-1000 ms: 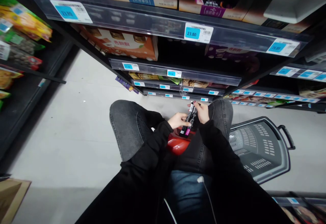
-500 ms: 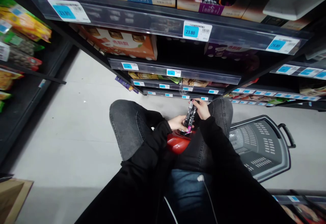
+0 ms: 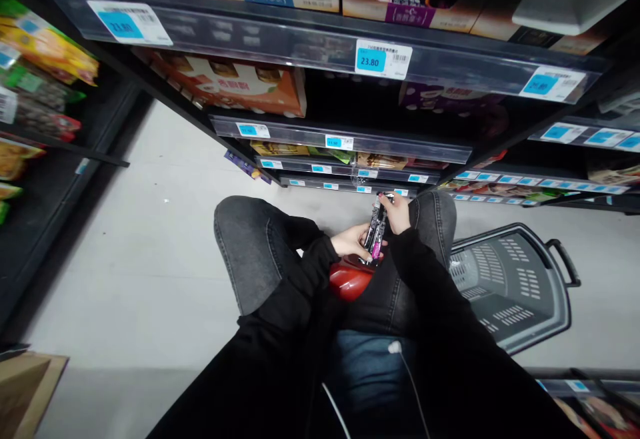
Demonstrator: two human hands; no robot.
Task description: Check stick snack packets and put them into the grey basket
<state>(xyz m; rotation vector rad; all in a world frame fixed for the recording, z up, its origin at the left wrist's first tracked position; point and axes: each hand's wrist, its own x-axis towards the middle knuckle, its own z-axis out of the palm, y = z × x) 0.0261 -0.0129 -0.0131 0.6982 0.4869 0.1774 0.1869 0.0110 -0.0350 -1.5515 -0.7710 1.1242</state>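
Between my knees I hold slim black stick packets (image 3: 376, 226) with white lettering and a magenta patch near the lower end; I cannot tell how many there are. My left hand (image 3: 351, 242) grips their lower end, thumb across the front. At the upper end my right hand (image 3: 397, 211) is closed on them, its thumb on the near side. A glossy red seat (image 3: 350, 282) shows below the packets, between my legs.
Shelves with price tags (image 3: 384, 59) rise in front of me. An orange drink carton (image 3: 250, 86) stands on one shelf. To my right on the floor is a grey basket (image 3: 520, 279) with a black handle. Bagged snacks (image 3: 47, 46) hang at left; a cardboard box (image 3: 30, 386) sits lower left.
The packets have turned slightly in my hands, and their printed faces catch the light differently. Both hands stay closed on them, in nearly the same place.
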